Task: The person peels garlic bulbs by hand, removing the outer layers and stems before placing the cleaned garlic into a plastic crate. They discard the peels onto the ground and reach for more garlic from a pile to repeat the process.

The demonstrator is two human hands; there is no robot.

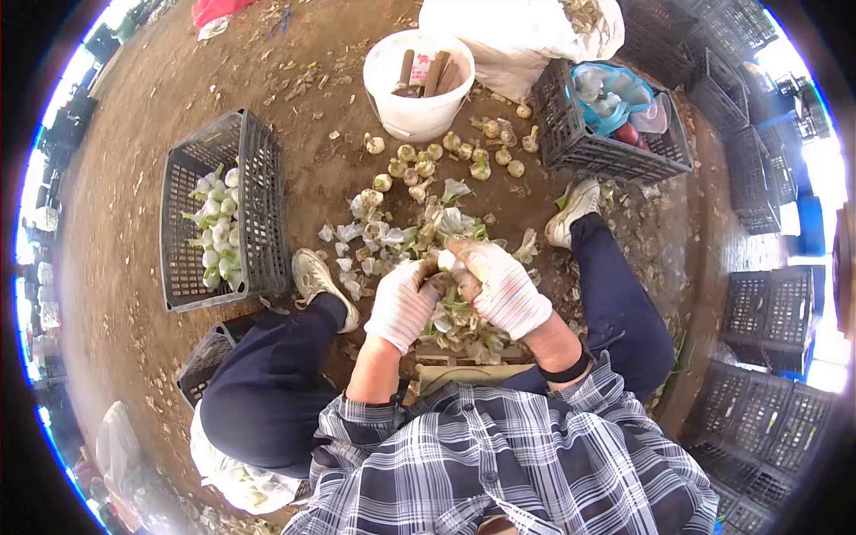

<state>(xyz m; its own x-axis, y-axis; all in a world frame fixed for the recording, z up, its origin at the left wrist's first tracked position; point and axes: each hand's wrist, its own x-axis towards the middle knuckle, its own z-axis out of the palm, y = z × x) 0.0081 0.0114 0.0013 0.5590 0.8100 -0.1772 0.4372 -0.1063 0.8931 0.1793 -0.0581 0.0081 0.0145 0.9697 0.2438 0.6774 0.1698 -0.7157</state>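
Head view: my gloved left hand [403,303] and right hand [501,283] have fingers clamped on one white garlic bulb [448,260] between them, above loose peelings [481,344] on the ground [308,192]

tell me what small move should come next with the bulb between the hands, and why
Probably pull any loose skin off the garlic bulb, since the left hand and right hand meet at it, discarded skins lie around, and bulbs in the black crate look clean. How much skin remains is unclear.

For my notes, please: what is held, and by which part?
A white garlic bulb, around its sides, between left hand and right hand; exact contacts are hidden.
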